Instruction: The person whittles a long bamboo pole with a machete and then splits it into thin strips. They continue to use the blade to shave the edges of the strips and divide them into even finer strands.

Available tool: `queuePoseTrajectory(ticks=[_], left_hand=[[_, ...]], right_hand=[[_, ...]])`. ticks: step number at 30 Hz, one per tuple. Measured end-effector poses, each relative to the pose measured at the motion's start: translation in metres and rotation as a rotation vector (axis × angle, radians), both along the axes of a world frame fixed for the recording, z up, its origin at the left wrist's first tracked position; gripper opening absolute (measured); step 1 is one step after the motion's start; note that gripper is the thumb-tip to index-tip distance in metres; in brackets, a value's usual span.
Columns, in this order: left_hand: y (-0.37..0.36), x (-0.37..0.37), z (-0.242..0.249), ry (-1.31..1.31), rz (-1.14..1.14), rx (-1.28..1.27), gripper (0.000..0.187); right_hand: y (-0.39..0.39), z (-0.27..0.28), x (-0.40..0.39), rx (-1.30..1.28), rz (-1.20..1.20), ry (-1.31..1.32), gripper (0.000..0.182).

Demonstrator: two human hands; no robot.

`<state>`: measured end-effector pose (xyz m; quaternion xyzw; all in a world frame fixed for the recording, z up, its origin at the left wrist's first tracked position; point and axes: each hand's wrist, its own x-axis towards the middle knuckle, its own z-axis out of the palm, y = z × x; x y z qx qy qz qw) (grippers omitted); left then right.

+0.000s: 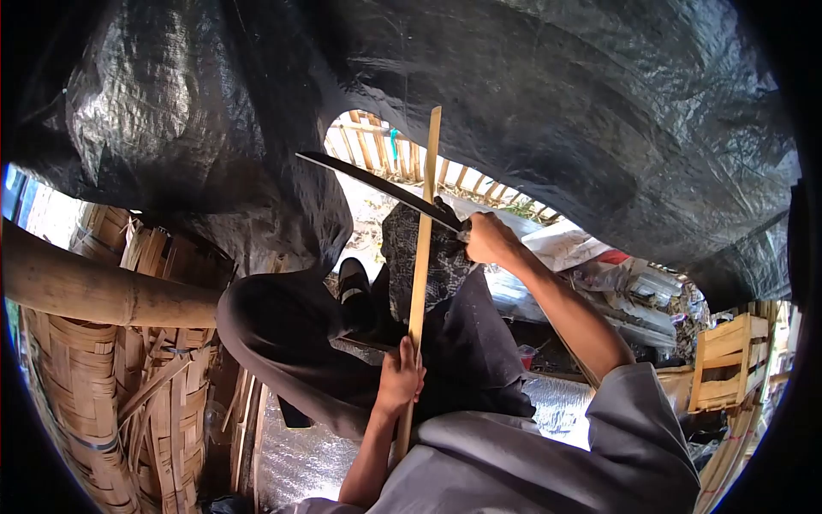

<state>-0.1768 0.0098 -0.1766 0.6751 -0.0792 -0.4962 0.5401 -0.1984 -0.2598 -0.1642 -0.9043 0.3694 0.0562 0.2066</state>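
Both hands closed: left hand (pixel 399 377) grips bamboo strip (pixel 422 240); right hand (pixel 490 238) grips knife (pixel 377 187), whose blade, pointing toward 10 o'clock, may slip toward the left fingers.

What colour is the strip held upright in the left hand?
Pale yellowish tan strip, clearest in the head view.

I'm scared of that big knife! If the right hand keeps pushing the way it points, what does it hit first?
Probably the bamboo strip: the right hand points its knife leftward, and the blade already crosses it, though depth is unclear.
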Motion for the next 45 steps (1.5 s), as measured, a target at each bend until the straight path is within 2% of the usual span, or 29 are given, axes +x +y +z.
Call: queuePoseTrajectory(ticks=[3,5,7,11,12,15,16,18,19,21,22,23,25,26,29,31,32,33,35,36,37,39,41,42,43,45], left_hand=[[-0.005,0.006,0.001,0.123,0.012,-0.091,0.049],[-0.01,0.013,0.002,0.18,-0.01,-0.099,0.052],[-0.022,0.021,-0.004,0.16,-0.015,-0.132,0.053],[-0.048,0.032,-0.002,0.181,0.001,-0.144,0.053],[-0.049,0.033,-0.007,0.214,0.007,-0.157,0.048],[-0.044,0.026,-0.006,0.225,-0.029,-0.167,0.049],[-0.039,0.018,-0.003,0.235,0.023,-0.024,0.049],[-0.021,0.011,-0.007,0.188,-0.024,-0.045,0.051],[-0.012,0.007,-0.008,0.136,-0.075,-0.075,0.054],[-0.006,0.007,-0.008,0.12,-0.072,-0.088,0.053],[-0.007,0.007,-0.011,0.157,-0.054,-0.086,0.05],[-0.009,0.008,-0.014,0.197,-0.037,-0.081,0.046],[-0.008,0.011,-0.016,0.238,-0.04,-0.118,0.045],[-0.008,0.011,-0.014,0.212,-0.036,-0.099,0.046],[-0.006,0.009,-0.017,0.161,-0.038,-0.068,0.047],[0.006,0.003,-0.019,0.134,-0.059,-0.046,0.047],[0.014,0.0,-0.021,0.137,-0.061,-0.057,0.048],[0.015,0.002,-0.017,0.133,-0.06,-0.075,0.048],[0.01,0.007,-0.009,0.02,-0.102,-0.076,0.053],[0.01,0.006,-0.013,0.12,-0.056,-0.075,0.052],[0.011,0.005,-0.016,0.224,-0.016,-0.065,0.051],[0.014,0.008,-0.022,0.293,-0.007,-0.129,0.047],[0.016,0.007,-0.023,0.309,-0.011,-0.129,0.043],[0.014,0.004,-0.014,0.386,0.09,0.011,0.043],[0.014,0.005,-0.018,0.388,0.091,0.014,0.043],[0.024,0.005,-0.026,0.295,-0.008,-0.128,0.04]], right_hand=[[0.004,0.005,-0.01,0.102,-0.02,-0.105,0.028],[0.012,0.019,-0.02,0.14,-0.035,-0.074,0.025],[0.02,0.029,-0.031,0.135,0.125,-0.015,0.022],[0.028,0.017,-0.043,-0.031,0.331,-0.054,0.021],[0.027,0.017,-0.043,-0.019,0.318,-0.028,0.021],[0.018,0.024,-0.038,0.01,0.274,0.018,0.02],[0.012,0.025,-0.036,0.031,0.245,0.039,0.02],[-0.016,0.015,-0.03,0.016,0.096,0.041,0.023],[-0.035,-0.004,-0.029,0.043,0.003,-0.011,0.015],[-0.044,0.005,-0.024,0.048,0.029,-0.062,0.013],[-0.041,0.005,-0.02,0.153,-0.008,-0.034,0.013],[-0.041,-0.007,-0.021,0.102,0.278,0.076,0.011],[-0.012,0.006,-0.02,0.218,0.138,0.018,0.01],[0.001,0.023,-0.021,0.162,0.201,0.058,0.009],[-0.013,0.021,-0.018,0.031,0.301,0.08,0.015],[-0.038,0.007,-0.013,-0.038,0.154,0.014,0.02],[-0.073,-0.023,-0.009,0.192,-0.047,0.109,0.02],[-0.077,-0.004,-0.004,-0.002,-0.054,0.053,0.026],[-0.088,-0.011,-0.007,0.016,-0.025,-0.002,0.03],[-0.069,0.013,-0.003,0.202,-0.113,0.054,0.031],[-0.066,0.0,-0.006,0.386,-0.079,0.035,0.031],[-0.046,-0.007,-0.008,0.234,0.067,0.119,0.026],[-0.025,0.017,-0.016,0.059,0.224,-0.014,0.019],[-0.03,0.016,-0.013,0.091,0.205,0.109,0.023],[-0.042,0.016,-0.015,0.069,0.284,0.058,0.024],[-0.069,-0.001,-0.012,0.083,0.094,0.124,0.024]])
